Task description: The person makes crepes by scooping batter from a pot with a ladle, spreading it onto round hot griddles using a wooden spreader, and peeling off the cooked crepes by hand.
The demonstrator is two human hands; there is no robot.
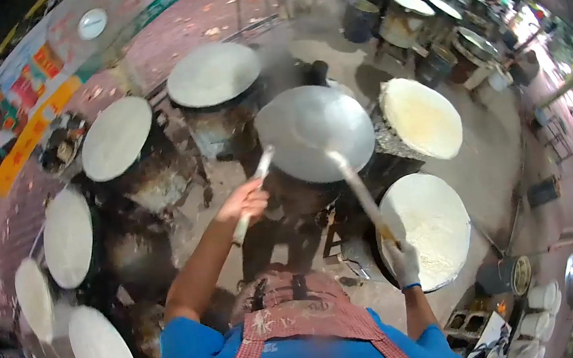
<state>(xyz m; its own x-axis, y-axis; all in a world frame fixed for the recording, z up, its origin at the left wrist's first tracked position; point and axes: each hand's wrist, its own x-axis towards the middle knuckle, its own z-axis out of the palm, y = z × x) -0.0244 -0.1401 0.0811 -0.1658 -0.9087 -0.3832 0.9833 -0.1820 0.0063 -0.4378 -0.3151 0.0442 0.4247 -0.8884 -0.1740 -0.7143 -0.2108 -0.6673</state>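
Note:
A large grey wok [292,121] sits in front of me. My left hand [245,202] is closed around a pale flat stick [263,165], its tip by the wok's near-left rim. My right hand [402,263], in a whitish glove with a blue band at the wrist, grips a long-handled spatula [362,193]. The spatula has a brownish grip and a metal shaft; its pale end reaches into the near side of the wok, and its exact shape is blurred. Beside my right hand is a wide round pan [433,230] holding white, crumbly-looking stuff.
Several round white-topped pans on stoves curve along the left, such as one pan [117,139] and another [103,354]. A cream-topped pan [422,118] stands right of the wok. Dark bucket [506,276] and white tubs [543,297] are at lower right. A banner [57,73] hangs behind.

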